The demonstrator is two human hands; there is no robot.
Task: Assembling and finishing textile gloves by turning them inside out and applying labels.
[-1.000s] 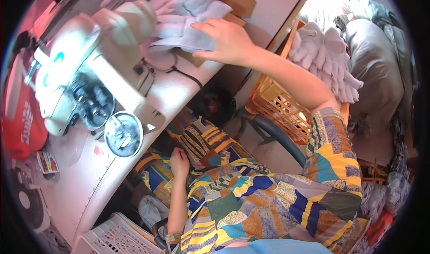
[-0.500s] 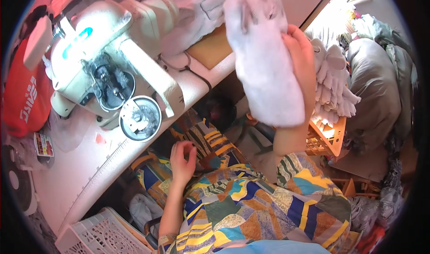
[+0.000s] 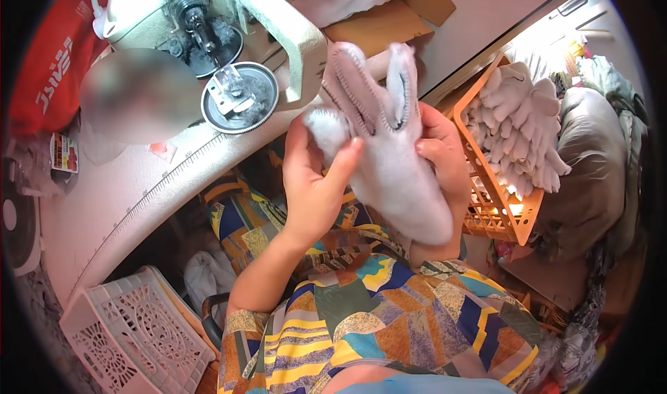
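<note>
A pale fleecy glove (image 3: 399,168) with dark stitching round its fingers is held up over my lap, its fingers pointing away from me. My left hand (image 3: 316,175) grips its left side, thumb across the front beside the short thumb piece. My right hand (image 3: 445,154) closes on the opposite edge, thumb on the face of the cloth. Just beyond the glove's left side stands a white sewing machine (image 3: 285,36) with two round metal discs, the nearer disc (image 3: 240,97) dusted with lint.
An orange plastic crate (image 3: 497,210) at the right holds a heap of similar pale gloves (image 3: 517,130). A white lattice basket (image 3: 135,331) stands at lower left. The white table (image 3: 97,234) has a ruler scale along its curved edge. Cardboard (image 3: 379,33) lies behind the machine.
The glove has come down and nearer, into both hands. My left hand has risen from my lap and taken hold of it. The view has shifted, with the machine now higher in it.
</note>
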